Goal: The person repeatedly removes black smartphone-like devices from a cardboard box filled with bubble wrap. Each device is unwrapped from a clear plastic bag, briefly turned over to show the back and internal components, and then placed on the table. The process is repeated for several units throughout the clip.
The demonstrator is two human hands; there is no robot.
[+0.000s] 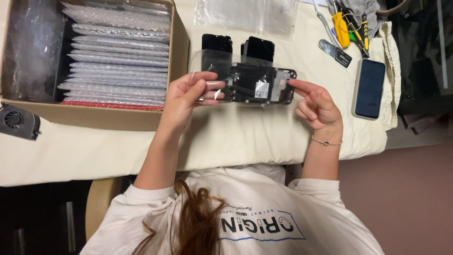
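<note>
Head view, bench item: one phone screen assembly (pixel 258 85), dark, back side up with a small white label near its middle, held level above the cloth-covered counter (pixel 236 137) inside a clear plastic sleeve (pixel 218 63). Left hand (pixel 186 97) pinches the sleeve end between thumb and fingers; right hand (pixel 317 105) steadies the opposite edge with fingertips, the hands well apart. Judgement: a light edge grip, keeping fingers off the flex parts, suits this step best, with the sleeve mouth kept open and the part level.

Packages: cardboard box (pixel 177 56), upper left, holding a row of bubble-wrap pouches (pixel 118 61) above a red strip. Two more dark screens (pixel 238 47) lie just behind the held one. Clear bag (pixel 245 14) at top centre. Phone in pale case (pixel 369 88) to the right; hand tools (pixel 347 26) above it. Small fan (pixel 16 120) at far left.
</note>
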